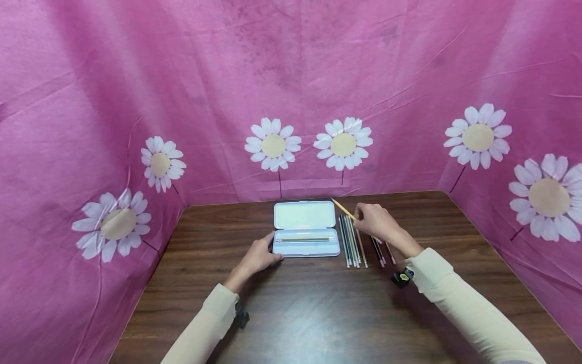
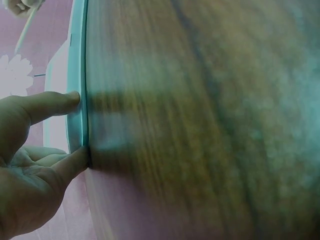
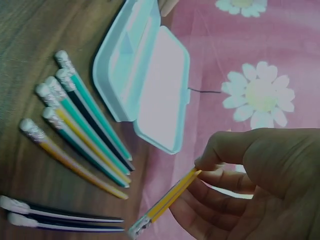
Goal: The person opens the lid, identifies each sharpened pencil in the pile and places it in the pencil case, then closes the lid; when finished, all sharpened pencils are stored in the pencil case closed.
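Observation:
A pale blue pencil case (image 1: 306,254) lies with its lid (image 1: 303,215) folded back on the table. One or more pencils (image 1: 304,239) lie lengthwise in its back compartment. My left hand (image 1: 258,255) holds the case's left end, thumb and fingers (image 2: 70,162) around the near corner. To the right of the case, my right hand (image 1: 377,221) pinches a yellow pencil (image 3: 172,198) between thumb and fingers, above the table. Below it, several striped pencils (image 1: 350,245) lie side by side, eraser ends towards me. Dark pencils (image 1: 378,251) lie farther right, partly hidden under my right hand and arm.
The brown wooden table (image 1: 300,308) reaches to a pink cloth (image 1: 218,101) with white flowers, which hangs behind it and on both sides. The pencil row lies close beside the case's right end.

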Demonstrator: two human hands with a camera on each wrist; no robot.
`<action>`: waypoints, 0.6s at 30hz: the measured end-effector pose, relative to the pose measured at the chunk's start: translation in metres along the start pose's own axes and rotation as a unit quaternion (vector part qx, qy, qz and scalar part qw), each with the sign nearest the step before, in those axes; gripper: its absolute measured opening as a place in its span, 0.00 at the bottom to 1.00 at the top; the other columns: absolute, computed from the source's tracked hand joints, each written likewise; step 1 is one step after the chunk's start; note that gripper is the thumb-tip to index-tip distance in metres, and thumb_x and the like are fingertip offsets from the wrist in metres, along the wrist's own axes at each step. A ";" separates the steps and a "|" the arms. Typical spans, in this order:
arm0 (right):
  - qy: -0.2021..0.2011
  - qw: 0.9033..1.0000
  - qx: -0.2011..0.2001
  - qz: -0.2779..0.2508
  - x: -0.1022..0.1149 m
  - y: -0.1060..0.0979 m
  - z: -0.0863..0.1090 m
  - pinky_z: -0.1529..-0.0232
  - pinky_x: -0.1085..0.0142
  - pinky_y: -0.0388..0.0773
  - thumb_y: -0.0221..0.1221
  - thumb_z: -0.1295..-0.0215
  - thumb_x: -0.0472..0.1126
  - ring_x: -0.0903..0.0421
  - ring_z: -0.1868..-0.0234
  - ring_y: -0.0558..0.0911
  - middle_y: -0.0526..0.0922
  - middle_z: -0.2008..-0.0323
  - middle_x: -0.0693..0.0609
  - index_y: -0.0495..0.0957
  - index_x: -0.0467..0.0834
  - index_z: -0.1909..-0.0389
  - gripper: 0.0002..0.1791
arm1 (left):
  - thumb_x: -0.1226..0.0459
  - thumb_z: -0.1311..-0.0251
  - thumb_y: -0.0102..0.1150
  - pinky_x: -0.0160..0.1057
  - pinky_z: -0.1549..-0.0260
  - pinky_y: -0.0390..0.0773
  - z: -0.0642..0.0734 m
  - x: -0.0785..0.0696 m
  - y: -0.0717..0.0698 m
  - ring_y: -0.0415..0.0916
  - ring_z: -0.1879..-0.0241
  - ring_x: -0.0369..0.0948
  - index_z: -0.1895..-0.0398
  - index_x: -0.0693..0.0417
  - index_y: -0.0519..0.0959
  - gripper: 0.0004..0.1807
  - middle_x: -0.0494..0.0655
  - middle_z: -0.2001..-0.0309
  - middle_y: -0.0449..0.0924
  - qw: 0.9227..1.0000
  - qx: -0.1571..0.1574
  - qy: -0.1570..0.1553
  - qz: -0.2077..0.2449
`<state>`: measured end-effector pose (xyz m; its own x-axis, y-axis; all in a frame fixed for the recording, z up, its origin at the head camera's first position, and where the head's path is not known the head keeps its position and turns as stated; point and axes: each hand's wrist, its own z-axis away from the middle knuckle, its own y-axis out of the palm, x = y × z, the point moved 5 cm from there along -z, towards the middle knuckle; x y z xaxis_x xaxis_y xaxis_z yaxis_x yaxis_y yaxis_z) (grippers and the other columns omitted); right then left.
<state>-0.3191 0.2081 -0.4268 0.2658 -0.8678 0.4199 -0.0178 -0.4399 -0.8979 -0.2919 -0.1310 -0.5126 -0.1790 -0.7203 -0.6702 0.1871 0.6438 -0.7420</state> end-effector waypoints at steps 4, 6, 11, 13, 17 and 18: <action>-0.022 1.000 0.008 0.013 0.010 -0.006 -0.007 0.74 0.63 0.71 0.66 0.41 0.36 0.55 0.75 0.76 0.80 0.76 0.52 0.79 0.45 0.71 0.04 | 0.63 0.38 0.75 0.57 0.28 0.73 0.000 0.000 0.000 0.75 0.29 0.57 0.20 0.68 0.63 0.46 0.68 0.27 0.74 1.000 0.000 0.000 -0.001; -0.031 0.999 0.015 0.021 0.015 -0.008 -0.011 0.74 0.63 0.70 0.67 0.40 0.36 0.55 0.75 0.75 0.80 0.76 0.53 0.79 0.45 0.71 0.05 | 0.63 0.38 0.75 0.56 0.28 0.73 0.000 0.000 0.000 0.75 0.29 0.57 0.20 0.68 0.63 0.46 0.68 0.28 0.74 1.000 -0.003 0.000 -0.002; -0.065 0.996 0.026 0.049 0.030 -0.010 -0.021 0.73 0.62 0.72 0.67 0.42 0.35 0.55 0.74 0.75 0.81 0.75 0.52 0.81 0.45 0.69 0.04 | 0.62 0.38 0.76 0.56 0.27 0.73 0.000 0.000 0.000 0.74 0.28 0.58 0.20 0.68 0.63 0.47 0.69 0.27 0.73 1.000 -0.002 -0.005 -0.006; -0.081 0.995 0.031 0.055 0.038 -0.011 -0.024 0.72 0.61 0.73 0.67 0.42 0.34 0.55 0.73 0.76 0.82 0.74 0.52 0.81 0.45 0.69 0.04 | 0.62 0.38 0.76 0.56 0.27 0.72 0.000 0.000 0.000 0.74 0.28 0.58 0.20 0.68 0.63 0.47 0.69 0.27 0.73 1.000 -0.001 -0.007 -0.008; -0.109 0.991 0.040 0.066 0.052 -0.011 -0.029 0.72 0.62 0.71 0.66 0.41 0.33 0.56 0.72 0.75 0.81 0.73 0.53 0.82 0.44 0.69 0.04 | 0.62 0.38 0.76 0.57 0.27 0.72 0.000 -0.001 0.000 0.74 0.28 0.58 0.20 0.68 0.63 0.47 0.69 0.27 0.73 1.000 -0.001 -0.009 -0.008; -0.117 0.990 0.042 0.070 0.056 -0.011 -0.031 0.72 0.63 0.71 0.66 0.40 0.33 0.56 0.72 0.75 0.80 0.74 0.54 0.82 0.44 0.69 0.04 | 0.62 0.38 0.76 0.57 0.27 0.72 0.000 -0.001 0.000 0.74 0.28 0.58 0.20 0.68 0.63 0.47 0.69 0.27 0.73 1.000 0.000 -0.010 -0.008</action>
<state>-0.3339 0.1573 -0.3898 0.4827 -0.8373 0.2568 0.0076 -0.2892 -0.9572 -0.2918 -0.1304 -0.5117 -0.1629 -0.7350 -0.6582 0.1846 0.6326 -0.7522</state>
